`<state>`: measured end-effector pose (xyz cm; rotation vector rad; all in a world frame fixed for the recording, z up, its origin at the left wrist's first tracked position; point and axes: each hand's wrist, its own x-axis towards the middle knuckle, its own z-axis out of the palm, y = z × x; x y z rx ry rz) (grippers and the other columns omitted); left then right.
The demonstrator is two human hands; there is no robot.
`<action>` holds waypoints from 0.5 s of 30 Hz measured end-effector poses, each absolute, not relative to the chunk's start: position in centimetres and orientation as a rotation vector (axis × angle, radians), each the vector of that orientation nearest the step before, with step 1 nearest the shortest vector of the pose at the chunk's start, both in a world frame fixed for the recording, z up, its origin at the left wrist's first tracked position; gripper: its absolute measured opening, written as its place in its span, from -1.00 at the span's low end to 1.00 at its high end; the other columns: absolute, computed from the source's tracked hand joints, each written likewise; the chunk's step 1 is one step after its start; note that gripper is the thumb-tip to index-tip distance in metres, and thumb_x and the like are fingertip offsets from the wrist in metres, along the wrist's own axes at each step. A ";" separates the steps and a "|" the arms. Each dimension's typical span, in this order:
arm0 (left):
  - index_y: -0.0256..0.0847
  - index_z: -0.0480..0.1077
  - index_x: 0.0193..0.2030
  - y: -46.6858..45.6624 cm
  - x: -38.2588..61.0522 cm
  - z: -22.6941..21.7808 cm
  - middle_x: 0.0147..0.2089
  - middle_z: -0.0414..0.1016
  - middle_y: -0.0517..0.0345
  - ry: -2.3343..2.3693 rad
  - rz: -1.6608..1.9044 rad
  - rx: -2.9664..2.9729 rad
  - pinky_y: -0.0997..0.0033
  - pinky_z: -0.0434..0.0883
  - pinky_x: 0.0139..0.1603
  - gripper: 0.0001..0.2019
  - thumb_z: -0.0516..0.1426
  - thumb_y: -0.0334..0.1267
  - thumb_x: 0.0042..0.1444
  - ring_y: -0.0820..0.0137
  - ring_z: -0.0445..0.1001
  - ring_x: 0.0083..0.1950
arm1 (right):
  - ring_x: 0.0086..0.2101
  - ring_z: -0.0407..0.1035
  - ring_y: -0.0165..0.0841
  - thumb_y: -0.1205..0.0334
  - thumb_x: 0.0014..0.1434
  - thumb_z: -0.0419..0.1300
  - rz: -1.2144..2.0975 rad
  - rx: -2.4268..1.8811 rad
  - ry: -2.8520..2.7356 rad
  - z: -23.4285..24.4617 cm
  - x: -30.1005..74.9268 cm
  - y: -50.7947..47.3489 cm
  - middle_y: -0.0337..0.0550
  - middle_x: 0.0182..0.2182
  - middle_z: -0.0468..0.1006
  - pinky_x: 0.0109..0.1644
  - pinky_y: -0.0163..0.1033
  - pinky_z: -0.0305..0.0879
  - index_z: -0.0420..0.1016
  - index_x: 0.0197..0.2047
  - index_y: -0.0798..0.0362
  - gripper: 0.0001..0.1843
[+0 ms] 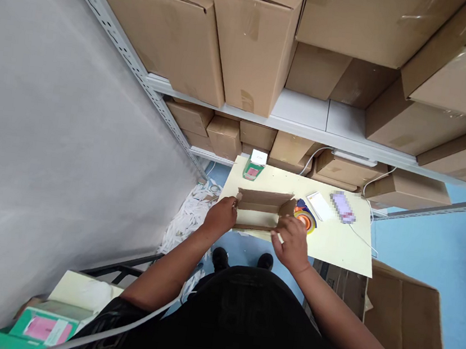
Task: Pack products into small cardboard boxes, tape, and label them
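Observation:
A small open cardboard box (263, 207) lies on a pale yellow table (334, 246). My left hand (221, 215) is closed on the box's left end flap. At the right front corner of the box, my right hand (290, 241) is closed around a small white thing that I cannot make out. A roll of coloured tape (306, 218) sits just right of the box, partly behind my right hand.
A green and white packet (254, 166) stands at the table's back edge. A white card (320, 205) and a phone (343, 207) with a cable lie at the right. Shelves of cardboard boxes (253, 41) rise behind. A large open carton (406, 320) stands at the lower right, and paper scraps (187, 220) litter the floor at the left.

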<state>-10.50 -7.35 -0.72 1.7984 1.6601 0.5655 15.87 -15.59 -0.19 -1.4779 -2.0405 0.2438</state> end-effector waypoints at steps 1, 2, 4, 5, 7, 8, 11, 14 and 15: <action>-0.16 0.50 -0.12 -7.3 -10.4 -0.7 -0.08 0.52 -0.10 1.649 0.587 1.823 0.14 0.35 0.09 -0.79 0.11 -0.42 0.14 0.06 0.49 -0.01 | 0.18 0.30 0.03 0.13 0.29 0.22 0.202 -1.536 -1.920 -0.6 16.6 -15.5 0.03 0.07 0.51 0.29 0.28 0.17 0.56 -0.11 -0.05 -0.84; -0.17 0.50 -0.06 -7.3 -10.2 -0.8 -0.03 0.50 -0.11 1.635 0.610 1.839 0.14 0.36 0.11 -0.74 0.11 -0.44 0.13 0.07 0.48 0.01 | 0.19 0.29 0.05 0.11 0.28 0.23 0.189 -1.585 -1.819 -1.0 17.2 -15.3 0.07 0.09 0.48 0.28 0.30 0.19 0.54 -0.05 -0.03 -0.79; -0.18 0.49 0.01 -7.2 -9.9 -0.9 0.03 0.46 -0.11 1.596 0.676 1.837 0.14 0.35 0.16 -0.67 0.11 -0.46 0.12 0.08 0.46 0.07 | 0.19 0.30 0.05 0.08 0.29 0.21 0.274 -1.621 -1.743 -1.8 18.3 -15.0 0.13 0.13 0.45 0.26 0.30 0.24 0.47 0.13 0.01 -0.62; -0.18 0.49 0.01 -7.2 -9.8 -1.0 0.04 0.45 -0.10 1.567 0.713 1.826 0.14 0.35 0.18 -0.67 0.12 -0.46 0.11 0.09 0.45 0.08 | 0.19 0.31 0.04 0.07 0.30 0.19 0.363 -1.596 -1.782 -2.1 18.7 -14.8 0.14 0.14 0.45 0.26 0.27 0.26 0.42 0.20 0.03 -0.56; -0.17 0.49 -0.02 -7.3 -9.7 -1.3 0.01 0.45 -0.06 1.491 0.775 1.798 0.14 0.34 0.20 -0.73 0.15 -0.40 0.14 0.11 0.44 0.07 | 0.20 0.34 0.00 0.06 0.32 0.19 0.543 -1.481 -1.936 -2.5 19.3 -14.6 0.13 0.17 0.48 0.27 0.22 0.30 0.35 0.29 0.03 -0.48; -0.16 0.49 -0.02 -7.4 -9.7 -1.5 -0.01 0.46 -0.05 1.447 0.794 1.780 0.14 0.35 0.20 -0.77 0.16 -0.34 0.17 0.13 0.44 0.05 | 0.22 0.33 -0.01 0.04 0.31 0.22 0.600 -1.419 -2.008 -2.7 19.5 -14.6 0.12 0.18 0.49 0.29 0.20 0.29 0.34 0.31 0.03 -0.44; -0.15 0.49 0.03 -7.8 -10.1 -2.0 0.01 0.50 -0.04 1.294 0.863 1.724 0.13 0.35 0.20 -0.76 0.13 -0.19 0.28 0.15 0.45 0.05 | 0.28 0.29 0.02 -0.01 0.22 0.31 0.648 -1.342 -2.109 -2.9 20.3 -14.5 0.15 0.25 0.45 0.33 0.23 0.26 0.30 0.36 0.04 -0.29; -0.13 0.48 0.15 -8.3 -10.9 -2.8 0.16 0.51 -0.08 1.144 0.927 1.725 0.06 0.28 0.32 -0.69 0.09 -0.19 0.33 0.13 0.41 0.22 | 0.24 0.34 0.02 0.07 0.20 0.31 0.636 -1.368 -2.110 -3.2 20.9 -14.4 0.15 0.25 0.46 0.31 0.23 0.29 0.28 0.37 0.04 -0.28; -0.11 0.50 0.15 -8.4 -11.2 -3.2 0.21 0.50 -0.07 1.111 0.927 1.741 0.03 0.25 0.36 -0.68 0.09 -0.22 0.32 0.12 0.39 0.26 | 0.22 0.37 0.00 0.12 0.22 0.29 0.624 -1.379 -2.097 -3.4 21.0 -14.4 0.13 0.22 0.48 0.29 0.22 0.31 0.30 0.36 0.03 -0.33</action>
